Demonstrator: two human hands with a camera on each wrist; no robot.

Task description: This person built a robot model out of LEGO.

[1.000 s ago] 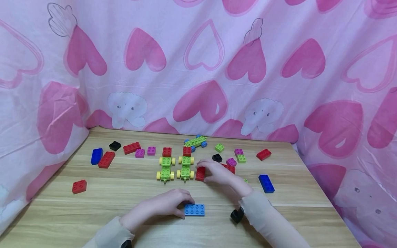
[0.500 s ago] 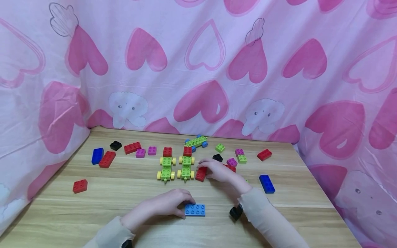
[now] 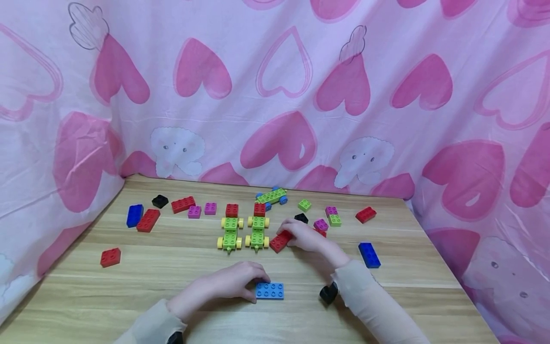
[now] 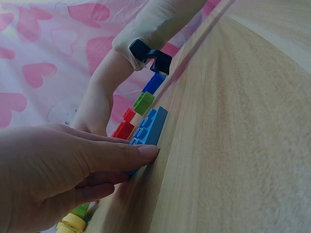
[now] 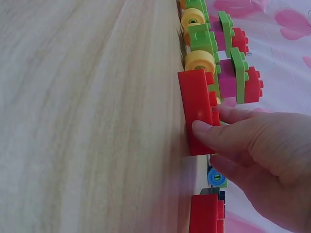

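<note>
My left hand [image 3: 234, 282] pinches the left end of a light blue toy building brick [image 3: 269, 291] near the front of the table. In the left wrist view the thumb [image 4: 146, 151] lies along the side of that brick, its studs facing up. Farther back, my right hand [image 3: 301, 234] grips a red building brick [image 3: 280, 241] between thumb and fingers. The red brick lies at a slant, right of two green toy cars [image 3: 258, 234] with yellow wheels. In the right wrist view the thumb presses the side of the red brick [image 5: 195, 107], whose far end is close to a yellow wheel.
A green car base with blue wheels [image 3: 271, 196] stands at the back. Loose bricks lie on both sides: dark blue [image 3: 369, 255], red [image 3: 110, 257], magenta [image 3: 210, 208] and black [image 3: 160, 201]. A pink heart-print curtain [image 3: 275, 95] borders the table.
My right hand has turned the red brick from nearly straight to a clear slant, moving slightly right. The left hand and the light blue brick have stayed in place.
</note>
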